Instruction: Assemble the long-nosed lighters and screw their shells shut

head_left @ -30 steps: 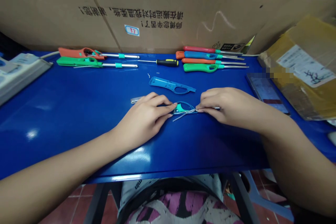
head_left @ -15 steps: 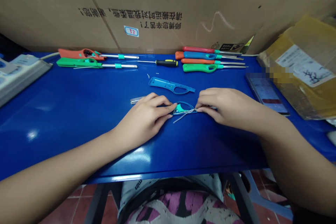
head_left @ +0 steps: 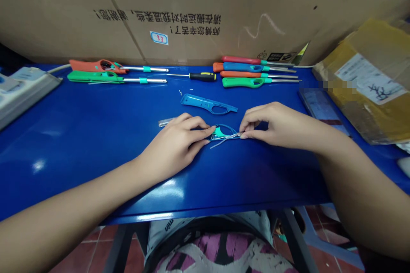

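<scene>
The open blue lighter half-shell (head_left: 232, 128) lies on the table between my hands, with a green trigger (head_left: 219, 132) inside it. My left hand (head_left: 184, 138) grips its left end, thumb and fingers closed around it and hiding that part. Thin pale wires (head_left: 221, 141) run along the shell, one loose end sticking out toward me. At the shell's right tip, the thumb and forefinger of my right hand (head_left: 267, 126) pinch the wires. A clear piece with metal (head_left: 165, 122) pokes out behind my left hand. Just beyond lies the other blue half-shell (head_left: 205, 104).
Orange (head_left: 92, 66) and green (head_left: 92, 76) opened lighters lie at the back left. A screwdriver (head_left: 203, 76) and several closed lighters (head_left: 245, 82) are further right. Tiny screws (head_left: 180, 92) lie near the blue half. A power strip (head_left: 27, 91), phone (head_left: 322, 106), yellow parcel (head_left: 368, 115) and carton (head_left: 179, 0) surround the area.
My right hand has turned and lifted slightly, its fingertips still at the shell's right tip. The rod-like piece glimpsed under its palm no longer shows. The phone screen has dimmed. My left hand keeps its grip.
</scene>
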Motion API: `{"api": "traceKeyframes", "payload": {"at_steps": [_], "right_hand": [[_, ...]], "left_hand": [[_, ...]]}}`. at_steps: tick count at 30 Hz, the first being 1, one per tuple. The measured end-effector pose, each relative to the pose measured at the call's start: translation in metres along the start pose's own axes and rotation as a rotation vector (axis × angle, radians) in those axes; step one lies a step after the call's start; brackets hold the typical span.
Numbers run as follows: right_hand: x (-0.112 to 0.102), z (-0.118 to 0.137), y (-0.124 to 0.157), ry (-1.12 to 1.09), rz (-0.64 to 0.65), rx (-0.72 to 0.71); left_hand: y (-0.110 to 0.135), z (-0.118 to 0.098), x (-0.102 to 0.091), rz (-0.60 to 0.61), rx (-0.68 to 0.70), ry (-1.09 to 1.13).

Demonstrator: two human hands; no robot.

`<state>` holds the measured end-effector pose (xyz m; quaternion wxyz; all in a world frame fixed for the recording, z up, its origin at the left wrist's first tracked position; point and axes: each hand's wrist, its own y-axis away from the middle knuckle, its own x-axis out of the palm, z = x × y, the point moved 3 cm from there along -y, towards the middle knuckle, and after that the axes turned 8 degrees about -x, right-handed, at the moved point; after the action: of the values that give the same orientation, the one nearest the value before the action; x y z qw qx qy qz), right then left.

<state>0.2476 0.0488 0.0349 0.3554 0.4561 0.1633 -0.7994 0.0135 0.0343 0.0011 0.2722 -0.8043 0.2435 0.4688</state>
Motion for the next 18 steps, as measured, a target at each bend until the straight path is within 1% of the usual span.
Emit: {"api": "traceKeyframes", "payload": {"at_steps": [6, 11, 13, 16, 18], "right_hand": [[0.005, -0.011, -0.006, -0.158, -0.044, 0.117], [0.012, -0.016, -0.010, -0.211, -0.022, 0.204], [0.011, -0.015, -0.009, -0.215, -0.026, 0.210], [0.010, -0.011, -0.009, -0.212, -0.022, 0.167], [0.010, -0.009, -0.009, -0.204, -0.044, 0.141]], "left_hand": [[0.001, 0.001, 0.001, 0.002, 0.005, 0.001], [0.000, 0.000, 0.000, 0.005, 0.020, 0.009], [0.000, 0.000, 0.000, 0.004, 0.021, 0.012], [0.001, -0.001, -0.001, -0.005, 0.020, 0.023], [0.002, -0.002, 0.000, -0.008, 0.021, 0.037]]}}
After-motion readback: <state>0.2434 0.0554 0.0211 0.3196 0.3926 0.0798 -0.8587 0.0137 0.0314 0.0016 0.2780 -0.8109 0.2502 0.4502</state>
